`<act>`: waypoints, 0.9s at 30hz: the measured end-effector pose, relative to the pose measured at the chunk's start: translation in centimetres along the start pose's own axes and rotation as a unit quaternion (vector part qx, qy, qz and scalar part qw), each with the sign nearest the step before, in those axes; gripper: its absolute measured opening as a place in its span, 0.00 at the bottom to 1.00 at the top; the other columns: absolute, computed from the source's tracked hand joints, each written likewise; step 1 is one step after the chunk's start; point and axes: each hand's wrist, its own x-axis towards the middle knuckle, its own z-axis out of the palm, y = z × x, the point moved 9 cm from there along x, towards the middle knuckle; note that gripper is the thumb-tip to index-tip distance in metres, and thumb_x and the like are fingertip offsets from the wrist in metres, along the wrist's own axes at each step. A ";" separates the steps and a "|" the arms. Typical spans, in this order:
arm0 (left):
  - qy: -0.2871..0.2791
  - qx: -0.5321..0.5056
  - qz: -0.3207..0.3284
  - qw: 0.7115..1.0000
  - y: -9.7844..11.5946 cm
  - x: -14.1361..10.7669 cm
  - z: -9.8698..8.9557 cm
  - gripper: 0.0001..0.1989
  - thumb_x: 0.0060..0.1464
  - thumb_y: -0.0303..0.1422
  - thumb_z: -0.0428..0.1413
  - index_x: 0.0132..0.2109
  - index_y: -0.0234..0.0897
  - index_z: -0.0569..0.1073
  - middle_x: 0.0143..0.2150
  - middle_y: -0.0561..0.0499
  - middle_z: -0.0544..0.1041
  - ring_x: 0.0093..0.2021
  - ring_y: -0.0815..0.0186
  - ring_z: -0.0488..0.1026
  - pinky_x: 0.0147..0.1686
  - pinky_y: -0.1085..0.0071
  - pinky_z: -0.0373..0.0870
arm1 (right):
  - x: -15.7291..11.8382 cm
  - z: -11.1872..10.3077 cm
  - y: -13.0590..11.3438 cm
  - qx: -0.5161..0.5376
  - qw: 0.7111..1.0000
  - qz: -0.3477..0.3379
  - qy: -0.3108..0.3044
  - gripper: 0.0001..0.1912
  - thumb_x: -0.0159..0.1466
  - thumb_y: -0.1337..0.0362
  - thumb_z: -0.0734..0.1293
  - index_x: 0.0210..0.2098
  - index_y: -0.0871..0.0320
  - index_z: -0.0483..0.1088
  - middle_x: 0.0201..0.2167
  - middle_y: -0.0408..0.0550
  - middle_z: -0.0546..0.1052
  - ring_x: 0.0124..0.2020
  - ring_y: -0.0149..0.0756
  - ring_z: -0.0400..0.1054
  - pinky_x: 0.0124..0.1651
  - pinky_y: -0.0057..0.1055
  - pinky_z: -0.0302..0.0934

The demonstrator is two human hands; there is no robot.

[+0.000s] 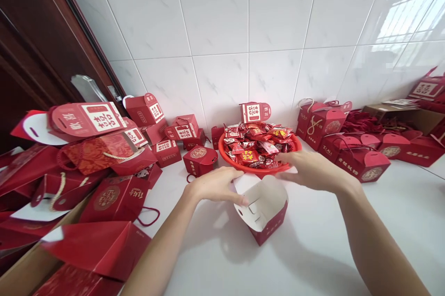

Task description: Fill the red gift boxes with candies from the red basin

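Note:
A red paper box [269, 226] with a white inside stands on the white table with its top flaps apart, and I see nothing in it but folded card. My left hand [217, 186] is at the box's left side, thumb over the left flap, fingers behind it, gripping the box. Just behind the box is a red basket [222, 152] heaped with wrapped candies [248, 157]. My right hand [306, 168] reaches to the basket's front right edge, its fingers apart above and beside the rim. No candy shows between those fingers.
Many red gift boxes [111, 198] are piled at the left, beside a dark wooden door [41, 41]. More boxes [361, 161] stand at the right, near a cardboard carton [424, 120]. A tiled wall [222, 18] rises behind the table [392, 236].

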 end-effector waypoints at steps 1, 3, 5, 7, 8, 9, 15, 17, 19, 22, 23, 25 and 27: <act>0.028 0.007 0.002 1.000 0.1 0.0 -0.6 0.20 0.50 0.51 0.62 0.42 0.41 0.78 0.41 0.50 0.80 0.43 0.55 0.75 0.38 0.69 0.67 | 0.6 0.1 0.7 0.007 1.000 0.013 -0.003 0.12 0.67 0.55 0.64 0.42 0.52 0.76 0.36 0.48 0.81 0.35 0.41 0.73 0.32 0.30 0.57; 0.095 0.021 0.005 0.995 0.4 0.1 -1.9 0.16 0.56 0.47 0.58 0.40 0.40 0.78 0.41 0.49 0.79 0.42 0.56 0.75 0.40 0.67 0.68 | 2.1 0.7 1.9 0.027 0.999 0.033 0.001 0.13 0.69 0.60 0.60 0.43 0.53 0.76 0.39 0.48 0.81 0.39 0.40 0.73 0.35 0.29 0.58; 0.148 0.023 0.018 0.988 0.9 0.4 -2.6 0.14 0.60 0.43 0.55 0.43 0.39 0.79 0.43 0.47 0.79 0.44 0.57 0.75 0.44 0.65 0.69 | 3.8 2.3 2.6 0.038 0.998 0.041 -0.017 0.14 0.69 0.64 0.59 0.41 0.55 0.77 0.41 0.49 0.82 0.41 0.40 0.74 0.37 0.29 0.58; 0.165 0.013 0.040 0.985 1.5 1.3 -2.4 0.15 0.62 0.40 0.52 0.46 0.39 0.79 0.47 0.46 0.78 0.48 0.57 0.75 0.49 0.64 0.69 | 5.1 4.5 2.6 0.053 0.996 0.035 -0.066 0.15 0.69 0.64 0.60 0.43 0.55 0.78 0.43 0.50 0.82 0.40 0.39 0.74 0.38 0.29 0.58; 0.160 0.005 0.048 0.986 1.7 1.9 -2.0 0.16 0.63 0.39 0.51 0.48 0.40 0.80 0.49 0.45 0.79 0.50 0.57 0.75 0.51 0.63 0.69 | 5.6 5.2 2.6 0.058 0.995 0.035 -0.072 0.16 0.69 0.62 0.60 0.45 0.54 0.79 0.43 0.50 0.82 0.40 0.39 0.74 0.38 0.29 0.59; 0.147 0.001 0.053 0.988 1.9 2.6 -1.6 0.17 0.64 0.39 0.50 0.50 0.40 0.79 0.50 0.45 0.79 0.52 0.56 0.74 0.53 0.63 0.68 | 6.0 5.7 2.5 0.064 0.995 0.036 -0.073 0.16 0.69 0.59 0.60 0.47 0.53 0.78 0.44 0.50 0.82 0.40 0.40 0.74 0.39 0.30 0.60; 0.050 -0.021 0.038 0.998 1.9 7.0 0.6 0.23 0.61 0.46 0.52 0.58 0.39 0.75 0.57 0.43 0.78 0.55 0.51 0.74 0.54 0.60 0.68 | 6.3 6.0 3.1 0.109 0.989 0.094 -0.043 0.18 0.60 0.56 0.70 0.49 0.50 0.79 0.40 0.46 0.82 0.43 0.43 0.75 0.40 0.31 0.62; 0.049 -0.035 0.044 0.997 1.7 8.2 0.4 0.24 0.61 0.45 0.52 0.58 0.38 0.75 0.60 0.42 0.77 0.56 0.51 0.74 0.55 0.61 0.68 | 6.2 5.8 3.7 0.116 0.985 0.129 -0.023 0.22 0.57 0.58 0.72 0.52 0.50 0.78 0.43 0.48 0.82 0.47 0.45 0.75 0.41 0.32 0.63; 0.045 -0.051 0.048 0.997 1.3 9.2 0.3 0.24 0.61 0.44 0.53 0.58 0.37 0.75 0.60 0.42 0.77 0.57 0.51 0.73 0.55 0.62 0.68 | 6.3 5.7 4.1 0.123 0.981 0.147 -0.005 0.26 0.56 0.60 0.72 0.54 0.51 0.76 0.43 0.48 0.82 0.48 0.46 0.74 0.41 0.32 0.63; 0.037 -0.081 0.046 0.995 0.5 10.2 0.4 0.23 0.57 0.42 0.57 0.56 0.38 0.77 0.58 0.45 0.78 0.57 0.52 0.74 0.54 0.65 0.69 | 6.3 5.8 4.5 0.149 0.975 0.162 0.012 0.25 0.55 0.62 0.72 0.53 0.52 0.76 0.40 0.47 0.82 0.44 0.43 0.76 0.39 0.31 0.63; 0.040 -0.087 0.047 0.994 0.3 10.4 0.5 0.22 0.56 0.41 0.58 0.56 0.39 0.78 0.58 0.45 0.79 0.56 0.52 0.74 0.54 0.65 0.69 | 6.4 5.8 4.6 0.159 0.973 0.166 0.018 0.24 0.55 0.62 0.72 0.53 0.53 0.77 0.39 0.46 0.82 0.43 0.41 0.76 0.38 0.31 0.63; 0.053 -0.091 0.053 0.993 0.0 10.6 0.4 0.20 0.55 0.38 0.58 0.54 0.39 0.79 0.56 0.46 0.80 0.55 0.54 0.75 0.53 0.66 0.69 | 6.5 5.9 4.9 0.173 0.970 0.169 0.029 0.22 0.57 0.62 0.71 0.52 0.53 0.77 0.39 0.45 0.82 0.42 0.40 0.76 0.39 0.30 0.63; 0.069 -0.089 0.056 0.992 -0.1 10.7 0.4 0.17 0.54 0.35 0.58 0.50 0.38 0.81 0.52 0.46 0.82 0.52 0.55 0.76 0.51 0.67 0.69 | 6.8 6.1 5.1 0.196 0.967 0.161 0.039 0.21 0.58 0.63 0.70 0.52 0.54 0.76 0.37 0.45 0.82 0.42 0.38 0.76 0.40 0.29 0.63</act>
